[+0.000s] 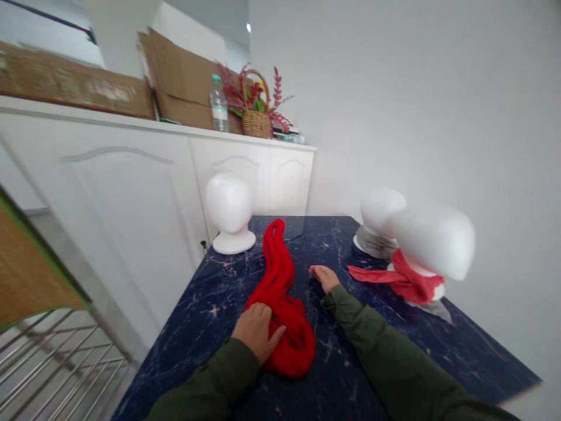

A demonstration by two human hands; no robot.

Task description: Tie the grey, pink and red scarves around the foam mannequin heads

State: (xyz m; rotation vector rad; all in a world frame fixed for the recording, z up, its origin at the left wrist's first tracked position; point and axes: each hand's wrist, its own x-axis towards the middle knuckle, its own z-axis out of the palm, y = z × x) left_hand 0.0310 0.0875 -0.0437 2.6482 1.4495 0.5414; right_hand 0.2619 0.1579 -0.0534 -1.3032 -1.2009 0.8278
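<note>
A long bright red scarf (287, 339) lies bunched on the dark blue marbled table, its near end rounded and its far end a narrow loop. My left hand (256, 332) is on the scarf's left edge, fingers bent down against the cloth and thumb spread over it. To the right of the scarf, my right hand (324, 277) rests low over the tabletop, loosely curved, with nothing visible in it. Near it is the loose end of a coral-red scarf (414, 282), wrapped round the base of a tilted white mannequin head (432, 237).
Another white mannequin head (229, 204) stands at the table's far left. A third head (381, 210), at the right, has a grey cloth (376, 242) round its neck. Behind are white cabinets (123, 193) bearing cardboard boxes, a bottle and a flower basket. A metal rack (56, 356) stands left.
</note>
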